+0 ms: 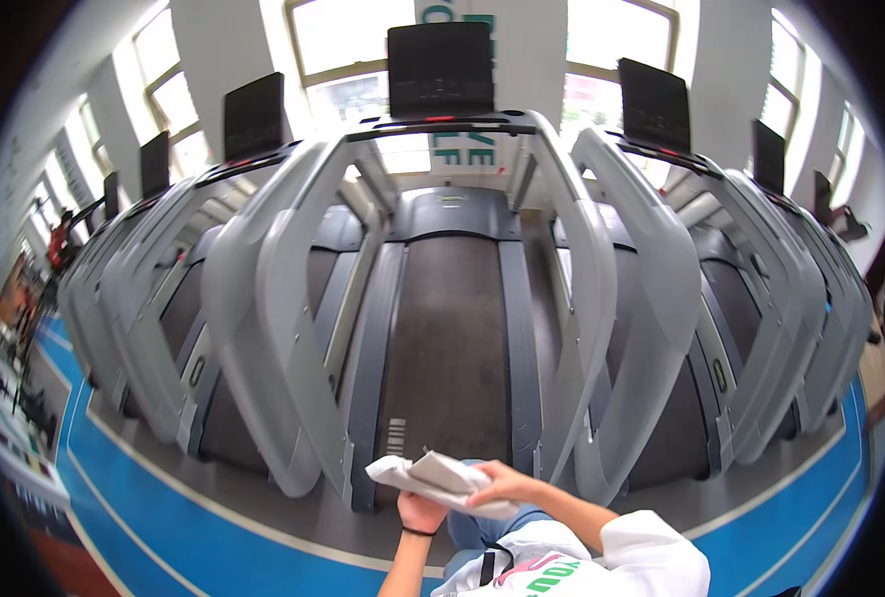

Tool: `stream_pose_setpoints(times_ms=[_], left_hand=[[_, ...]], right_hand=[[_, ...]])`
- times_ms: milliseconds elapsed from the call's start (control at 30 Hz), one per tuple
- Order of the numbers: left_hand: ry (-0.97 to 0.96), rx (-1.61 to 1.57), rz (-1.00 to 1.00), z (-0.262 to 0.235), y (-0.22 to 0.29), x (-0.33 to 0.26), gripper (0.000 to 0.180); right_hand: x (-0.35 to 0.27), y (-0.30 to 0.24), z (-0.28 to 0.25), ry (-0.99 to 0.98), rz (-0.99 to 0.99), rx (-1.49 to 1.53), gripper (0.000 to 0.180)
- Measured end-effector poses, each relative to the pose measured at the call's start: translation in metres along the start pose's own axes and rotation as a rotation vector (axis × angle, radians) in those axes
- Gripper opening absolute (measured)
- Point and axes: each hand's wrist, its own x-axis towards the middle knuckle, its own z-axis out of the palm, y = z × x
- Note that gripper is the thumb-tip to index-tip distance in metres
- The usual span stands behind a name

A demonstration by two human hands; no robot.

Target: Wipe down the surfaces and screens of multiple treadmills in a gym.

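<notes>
Both my hands hold a crumpled white cloth (432, 476) in front of my waist. My left hand (419, 511) grips it from below, a dark band on that wrist. My right hand (505, 485), in a white sleeve, closes over its right end. Just beyond them lies the rear end of a grey treadmill with a dark running belt (452, 338), grey side rails and a black console screen (440, 68) at the far end.
A row of identical grey treadmills (263, 289) stretches left and right under bright windows. Blue flooring with white lines (194, 527) runs behind the machines. A person in red (59, 242) stands far left near shelves and equipment.
</notes>
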Motion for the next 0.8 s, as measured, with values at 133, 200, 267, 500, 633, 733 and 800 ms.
stream_pose_setpoints(times_ms=[133,200,267,500,633,733,800], left_hand=[[-0.059,-0.192,-0.318,0.013,0.073,0.081,0.081],[-0.081,-0.109,-0.433,0.062,0.105,0.139,0.077],[-0.016,0.168,-0.430,0.095,0.116,0.160,0.071],[0.199,0.338,-0.357,0.156,0.224,0.240,0.038],[0.242,0.779,-0.358,0.189,0.251,0.272,0.047],[0.122,1.031,-0.329,0.186,0.263,0.309,0.039],[0.082,0.952,-0.417,0.215,0.272,0.334,0.037]], right_hand=[[0.048,-0.064,-0.025,0.286,-0.073,-0.252,0.036],[0.073,-0.104,-0.073,0.315,-0.248,-0.807,0.035],[0.095,-0.131,-0.088,0.290,-0.415,-0.812,0.034],[0.202,-0.200,-0.119,0.543,-0.184,0.129,0.026],[0.218,-0.210,-0.141,0.536,-0.125,0.143,0.038],[0.222,-0.250,-0.163,0.440,-0.078,0.067,0.045],[0.231,-0.276,-0.194,0.513,-0.134,0.149,0.035]])
